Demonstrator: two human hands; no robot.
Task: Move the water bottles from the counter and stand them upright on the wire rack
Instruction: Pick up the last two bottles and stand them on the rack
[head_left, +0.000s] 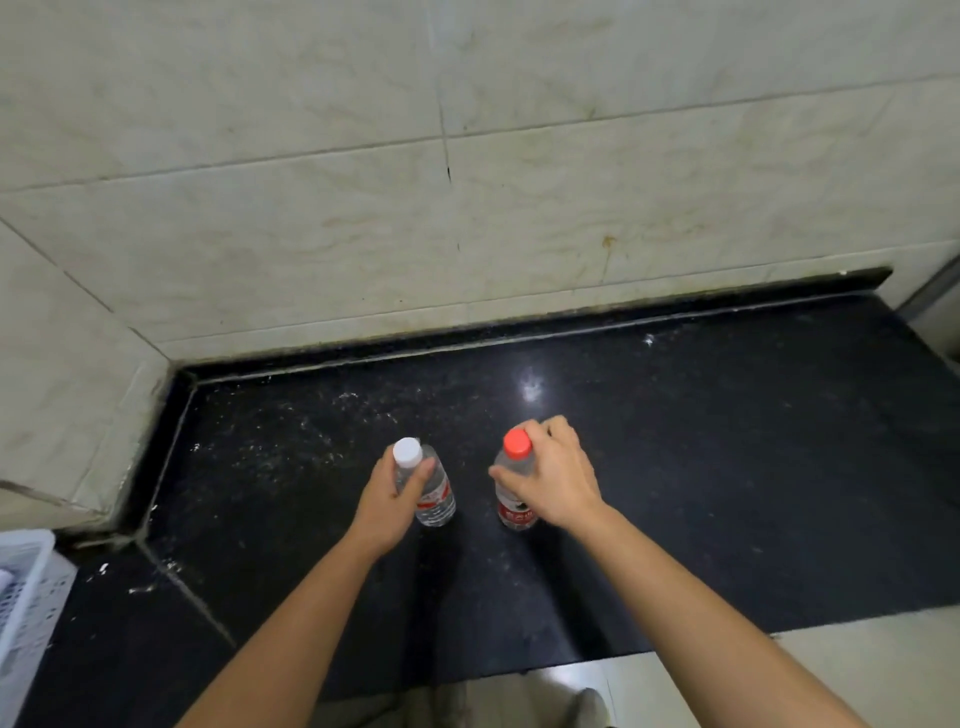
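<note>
A pale beige tiled wall (467, 156) backs the black speckled stone counter (727, 467). A white perforated plastic basket (26, 597) sits off the counter's left end. Midway between the back and front edges, the left hand (387, 499) wraps around a clear white-capped plastic water bottle (434, 499). Just beside it, the right hand (556, 478) grips the neck of a clear red-capped plastic water bottle (514, 512). Both bottles are roughly upright.

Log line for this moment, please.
stage: pickup | left grip: holds white-cap bottle | right grip: holds red-cap bottle | both bottles: at black counter | wire rack: not in view
</note>
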